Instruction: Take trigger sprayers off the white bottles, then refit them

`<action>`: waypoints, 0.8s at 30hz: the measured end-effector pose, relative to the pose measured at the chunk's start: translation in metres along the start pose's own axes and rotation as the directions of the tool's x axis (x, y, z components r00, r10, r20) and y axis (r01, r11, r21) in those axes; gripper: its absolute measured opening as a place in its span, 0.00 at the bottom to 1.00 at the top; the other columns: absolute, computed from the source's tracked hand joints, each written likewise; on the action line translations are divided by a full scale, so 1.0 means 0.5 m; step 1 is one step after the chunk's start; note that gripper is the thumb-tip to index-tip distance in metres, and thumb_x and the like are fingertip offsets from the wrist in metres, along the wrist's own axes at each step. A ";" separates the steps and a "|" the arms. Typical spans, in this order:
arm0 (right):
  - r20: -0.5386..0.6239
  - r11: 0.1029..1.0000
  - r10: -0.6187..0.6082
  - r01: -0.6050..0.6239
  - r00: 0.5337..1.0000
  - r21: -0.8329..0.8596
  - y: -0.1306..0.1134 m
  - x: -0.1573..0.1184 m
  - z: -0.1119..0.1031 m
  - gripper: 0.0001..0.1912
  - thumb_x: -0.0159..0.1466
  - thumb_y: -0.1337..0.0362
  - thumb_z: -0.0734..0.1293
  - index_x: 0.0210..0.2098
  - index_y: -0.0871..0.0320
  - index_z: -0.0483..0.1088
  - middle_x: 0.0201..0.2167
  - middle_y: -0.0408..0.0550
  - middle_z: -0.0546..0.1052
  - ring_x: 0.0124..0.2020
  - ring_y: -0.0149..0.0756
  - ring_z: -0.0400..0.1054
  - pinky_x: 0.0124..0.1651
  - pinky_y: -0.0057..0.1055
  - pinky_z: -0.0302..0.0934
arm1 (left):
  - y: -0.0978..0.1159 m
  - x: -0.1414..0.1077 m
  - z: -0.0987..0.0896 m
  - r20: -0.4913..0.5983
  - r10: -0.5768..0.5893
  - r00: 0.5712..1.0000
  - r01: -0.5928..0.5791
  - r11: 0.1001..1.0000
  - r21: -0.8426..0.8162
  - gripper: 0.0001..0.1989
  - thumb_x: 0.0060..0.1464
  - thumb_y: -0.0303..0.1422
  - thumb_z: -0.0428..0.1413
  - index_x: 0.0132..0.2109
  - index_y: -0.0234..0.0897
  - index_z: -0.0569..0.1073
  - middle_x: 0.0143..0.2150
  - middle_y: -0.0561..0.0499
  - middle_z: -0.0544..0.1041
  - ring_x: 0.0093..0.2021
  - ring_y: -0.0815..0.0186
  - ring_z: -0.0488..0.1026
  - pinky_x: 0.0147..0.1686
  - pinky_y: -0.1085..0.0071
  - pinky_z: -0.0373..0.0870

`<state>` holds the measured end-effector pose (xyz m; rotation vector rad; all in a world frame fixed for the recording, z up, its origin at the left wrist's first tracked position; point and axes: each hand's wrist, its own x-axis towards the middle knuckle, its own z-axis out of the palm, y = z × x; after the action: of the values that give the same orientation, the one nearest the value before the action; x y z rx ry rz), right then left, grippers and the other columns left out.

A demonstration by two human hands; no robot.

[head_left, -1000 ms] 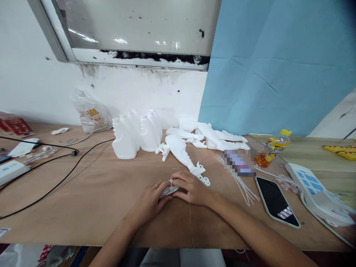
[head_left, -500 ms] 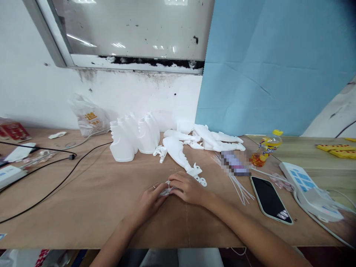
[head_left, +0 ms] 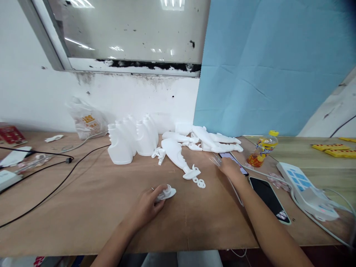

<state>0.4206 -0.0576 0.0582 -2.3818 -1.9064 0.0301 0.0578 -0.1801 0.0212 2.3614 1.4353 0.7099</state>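
My left hand (head_left: 151, 202) is closed around a white plastic spray head (head_left: 168, 192), with its round collar facing up and its flat end pointing right. My right hand (head_left: 230, 168) reaches over thin white tubes (head_left: 216, 160) on the table; its fingertips are hidden, so I cannot tell whether it grips any. Ahead of my left hand are several white plastic rings (head_left: 200, 183) and another white spray part (head_left: 191, 172), beside a curved white bottle (head_left: 175, 154) lying on its side. Small white trigger pieces (head_left: 159, 154) lie left of that bottle.
Several white bottles (head_left: 120, 148) stand upright near the wall, and more lie in a pile (head_left: 211, 139). On the right are a black-screened phone (head_left: 268, 200), a second phone (head_left: 241, 167), a drink bottle (head_left: 263, 150) and a power strip (head_left: 306, 189). Black cables (head_left: 80, 168) cross the left side.
My right hand has left the spray head and moved right and forward to the thin tubes. My left hand keeps the spray head, now more exposed, in nearly the same place.
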 end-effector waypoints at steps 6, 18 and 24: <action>0.004 0.998 -0.029 0.029 1.000 0.059 -0.004 0.008 0.014 0.15 0.59 0.75 0.62 0.44 0.68 0.75 0.40 0.69 0.78 0.44 0.54 0.74 0.42 0.39 0.64 | 0.001 -0.002 -0.001 0.016 0.017 1.000 -0.017 1.000 -0.003 0.17 0.61 0.31 0.50 0.57 0.45 0.66 0.50 0.48 0.78 0.47 0.60 0.76 0.47 0.65 0.71; -0.297 -0.255 -0.327 0.219 0.897 0.942 -0.093 -0.048 -0.041 0.20 0.56 0.64 0.69 0.48 0.53 0.71 0.40 0.48 0.75 0.40 0.36 0.70 0.39 0.33 0.65 | 0.008 -0.004 -0.002 0.058 -0.066 0.996 0.068 0.998 -0.019 0.21 0.60 0.32 0.51 0.60 0.45 0.63 0.46 0.49 0.78 0.44 0.58 0.77 0.42 0.66 0.70; -0.219 -0.103 -0.545 0.194 0.810 0.976 -0.209 -0.141 0.006 0.14 0.66 0.53 0.66 0.37 0.59 0.70 0.21 0.41 0.72 0.22 0.29 0.64 0.27 0.27 0.57 | 0.006 -0.004 0.002 0.055 -0.062 0.997 0.065 0.997 -0.051 0.20 0.61 0.32 0.52 0.59 0.45 0.63 0.48 0.49 0.78 0.45 0.58 0.77 0.43 0.67 0.70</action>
<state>0.3029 -0.1036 0.0608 -0.7410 -1.5273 1.2693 0.0598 -0.1831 0.0216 2.2675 1.4444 0.6550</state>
